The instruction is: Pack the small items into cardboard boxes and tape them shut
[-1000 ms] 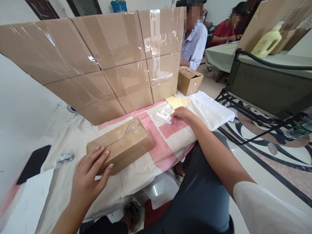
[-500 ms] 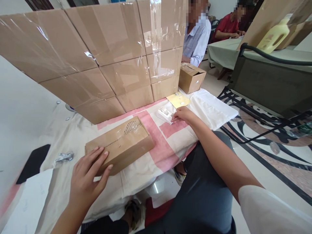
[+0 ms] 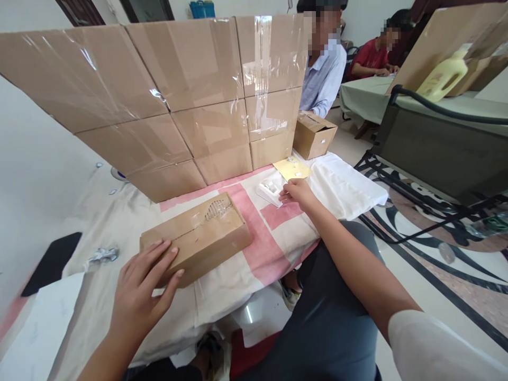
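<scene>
A flat taped cardboard box [image 3: 206, 233] lies on the cloth-covered table [image 3: 273, 243] in front of me. My left hand [image 3: 138, 288] rests flat on its near left corner, fingers spread. My right hand [image 3: 298, 191] reaches out to a small white tape dispenser [image 3: 269, 191]; its curled fingertips touch the dispenser's right end. A yellow envelope [image 3: 292, 168] lies just beyond the dispenser.
A wall of taped cardboard boxes [image 3: 170, 100] stands across the back of the table. A small open box [image 3: 313, 135] sits at its right end, by a seated person [image 3: 323, 74]. A dark phone [image 3: 47, 263] and crumpled foil [image 3: 102, 255] lie at left. White cloth [image 3: 345, 182] lies at right.
My right hand has crept slightly along the tape dispenser. My left hand stays on the box. The view has shifted a little.
</scene>
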A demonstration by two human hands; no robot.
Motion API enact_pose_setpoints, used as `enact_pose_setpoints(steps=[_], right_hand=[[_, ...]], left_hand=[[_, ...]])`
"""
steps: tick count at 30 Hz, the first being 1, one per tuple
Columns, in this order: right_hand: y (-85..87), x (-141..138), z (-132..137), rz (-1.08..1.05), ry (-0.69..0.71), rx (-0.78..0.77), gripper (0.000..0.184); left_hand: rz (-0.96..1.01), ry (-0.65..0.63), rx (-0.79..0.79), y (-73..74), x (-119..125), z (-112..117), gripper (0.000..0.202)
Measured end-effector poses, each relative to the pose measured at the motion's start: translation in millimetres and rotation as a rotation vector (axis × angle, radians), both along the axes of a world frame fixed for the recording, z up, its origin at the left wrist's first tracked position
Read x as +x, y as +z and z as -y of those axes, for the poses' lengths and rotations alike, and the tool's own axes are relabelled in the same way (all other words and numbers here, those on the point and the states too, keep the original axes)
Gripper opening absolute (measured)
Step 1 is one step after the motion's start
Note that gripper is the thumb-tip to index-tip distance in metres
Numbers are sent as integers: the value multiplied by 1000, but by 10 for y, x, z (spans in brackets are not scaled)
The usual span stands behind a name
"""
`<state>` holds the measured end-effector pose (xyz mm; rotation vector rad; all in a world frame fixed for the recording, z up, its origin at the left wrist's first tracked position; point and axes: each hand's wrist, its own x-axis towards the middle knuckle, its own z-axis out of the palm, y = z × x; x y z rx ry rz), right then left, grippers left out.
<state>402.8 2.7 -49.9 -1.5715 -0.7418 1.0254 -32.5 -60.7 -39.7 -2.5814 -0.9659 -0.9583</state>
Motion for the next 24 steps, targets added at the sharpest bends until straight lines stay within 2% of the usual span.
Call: enact_pose_setpoints(steps=[5,10,16,24], right_hand=[[-85,-55,37,-40,-33,19,37],[-149,-113,57,-69,-100,102,35],[-179,-121,-14,-101,-148,236,34],[-198,-125,-86,-203,-147,307,35]], left_hand=[[0,-6,10,-6,1,-3,68],[1,2,7,-5,6,5,66],[-5,-1,16,3,16,8,66],[0,18,-14,-13,0,15,65]])
